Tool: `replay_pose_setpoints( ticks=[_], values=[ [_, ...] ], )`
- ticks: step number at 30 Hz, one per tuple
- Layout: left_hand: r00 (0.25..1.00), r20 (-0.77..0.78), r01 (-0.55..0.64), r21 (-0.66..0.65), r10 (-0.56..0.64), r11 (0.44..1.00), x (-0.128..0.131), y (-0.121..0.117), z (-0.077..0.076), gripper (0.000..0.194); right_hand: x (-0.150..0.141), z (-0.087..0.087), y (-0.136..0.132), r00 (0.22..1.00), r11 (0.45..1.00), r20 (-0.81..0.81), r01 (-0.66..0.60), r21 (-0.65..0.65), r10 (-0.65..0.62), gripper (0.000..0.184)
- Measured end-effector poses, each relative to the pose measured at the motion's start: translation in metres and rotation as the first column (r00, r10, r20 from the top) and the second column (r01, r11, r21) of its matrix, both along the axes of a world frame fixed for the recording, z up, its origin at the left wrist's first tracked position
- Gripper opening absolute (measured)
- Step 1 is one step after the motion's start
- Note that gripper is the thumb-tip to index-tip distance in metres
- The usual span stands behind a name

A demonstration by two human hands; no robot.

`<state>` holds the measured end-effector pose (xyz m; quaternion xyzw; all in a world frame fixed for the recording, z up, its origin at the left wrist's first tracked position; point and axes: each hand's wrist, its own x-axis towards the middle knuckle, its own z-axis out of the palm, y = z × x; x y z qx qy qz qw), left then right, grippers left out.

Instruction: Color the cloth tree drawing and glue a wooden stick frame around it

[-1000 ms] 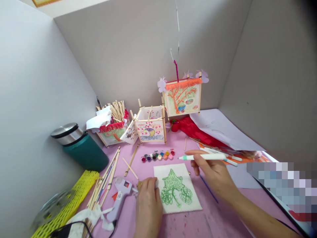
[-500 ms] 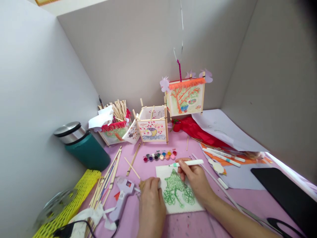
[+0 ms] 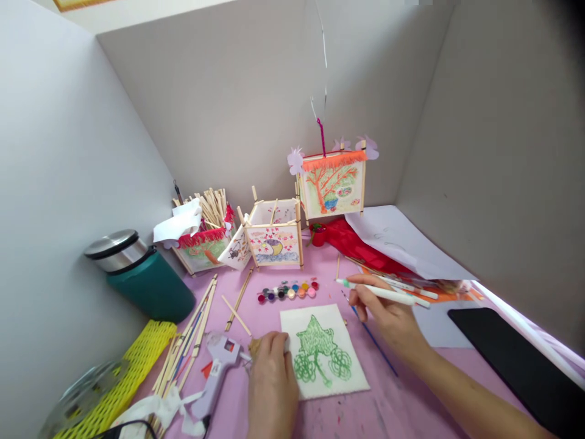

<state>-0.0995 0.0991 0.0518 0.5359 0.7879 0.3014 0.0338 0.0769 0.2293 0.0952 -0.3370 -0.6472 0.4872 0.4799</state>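
Note:
My right hand [image 3: 388, 320] is raised to the right of the drawing, its fingers closed round a white marker [image 3: 397, 296] with a green tip end pointing left. Below lies a white square sheet [image 3: 359, 381] bearing a green star and loops. At the sheet's left edge rests my left hand [image 3: 273, 387], fingers bent and pressed together. A small whitish thing shows at its fingertips, too hidden to name. Just left of that hand is a lilac glue gun [image 3: 222, 366]. A blue paintbrush [image 3: 375, 341] lies under my right hand.
Paint pots [image 3: 291, 293] sit beyond the sheet. Behind them stand a stick-framed lantern [image 3: 276, 247] and a hanging lantern [image 3: 333, 189]. A teal bottle [image 3: 150, 286] and wooden sticks [image 3: 196, 329] are at left; a black phone-like slab [image 3: 512, 366] lies at right.
My right hand with the marker has lifted off the sheet and moved right, uncovering the drawing's right side and the paintbrush. My left hand stays beside the sheet. The view has shifted slightly.

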Motion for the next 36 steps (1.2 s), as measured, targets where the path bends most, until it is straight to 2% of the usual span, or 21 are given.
replay_pose_setpoints(
  ticks=[3,4,5,7,8,11,14,17,20,23,27,30,33,36],
  values=[
    [1.0,-0.005,0.01,-0.021,-0.01,1.0,-0.001,0.0,-0.002,0.029,0.026,0.007,-0.003,0.959,0.964,0.242,0.086,0.251,-0.148,0.022],
    [1.0,-0.007,0.014,-0.026,-0.014,1.0,-0.002,0.0,-0.002,0.028,0.036,0.004,-0.006,0.927,0.93,0.326,0.058,0.363,-0.184,0.021],
    [1.0,-0.01,0.019,-0.029,-0.019,0.999,-0.002,0.0,-0.003,0.028,0.046,-0.001,-0.01,0.891,0.871,0.37,0.054,0.488,-0.262,0.019],
    [1.0,-0.016,0.021,-0.023,-0.021,1.0,-0.003,0.0,-0.004,0.028,0.064,-0.019,-0.021,0.799,0.771,0.451,0.025,0.636,-0.398,0.021],
    [1.0,-0.02,0.019,-0.015,-0.019,1.0,-0.003,0.0,-0.004,0.027,0.072,-0.03,-0.027,0.745,0.737,0.493,-0.003,0.676,-0.45,0.022],
    [0.999,-0.032,0.011,0.016,-0.01,1.0,-0.002,0.001,-0.005,0.026,0.088,-0.059,-0.046,0.603,0.682,0.568,-0.053,0.729,-0.56,0.027],
    [0.999,-0.04,0.018,0.023,-0.017,1.0,-0.002,0.001,-0.007,0.026,0.09,-0.073,-0.058,0.563,0.653,0.571,-0.073,0.754,-0.597,0.021],
    [0.998,-0.052,0.026,0.016,-0.026,1.0,-0.003,0.0,-0.008,0.026,0.081,-0.074,-0.062,0.596,0.676,0.59,-0.103,0.729,-0.545,0.017],
    [0.998,-0.057,0.032,0.01,-0.032,0.999,-0.004,0.0,-0.009,0.026,0.07,-0.067,-0.059,0.629,0.754,0.65,-0.15,0.639,-0.426,0.029],
    [0.998,-0.046,0.039,0.001,-0.039,0.999,-0.005,0.0,-0.01,0.026,0.061,-0.057,-0.048,0.62,0.813,0.71,-0.192,0.549,-0.333,0.036],
    [0.999,-0.033,0.037,-0.01,-0.038,0.999,-0.005,0.001,-0.01,0.026,0.056,-0.049,-0.027,0.575,0.807,0.742,-0.223,0.547,-0.344,0.037],
    [0.999,-0.032,0.022,-0.001,-0.022,1.0,-0.003,0.001,-0.007,0.026,0.055,-0.05,-0.014,0.566,0.802,0.725,-0.176,0.571,-0.392,0.04],
    [1.0,-0.027,0.015,-0.001,-0.015,1.0,-0.001,0.001,-0.003,0.027,0.054,-0.048,-0.01,0.674,0.799,0.626,-0.09,0.595,-0.391,0.033],
    [1.0,-0.013,0.008,-0.019,-0.008,1.0,0.001,0.0,-0.001,0.027,0.05,-0.033,-0.014,0.824,0.858,0.514,-0.068,0.509,-0.239,0.028]
  ],
)
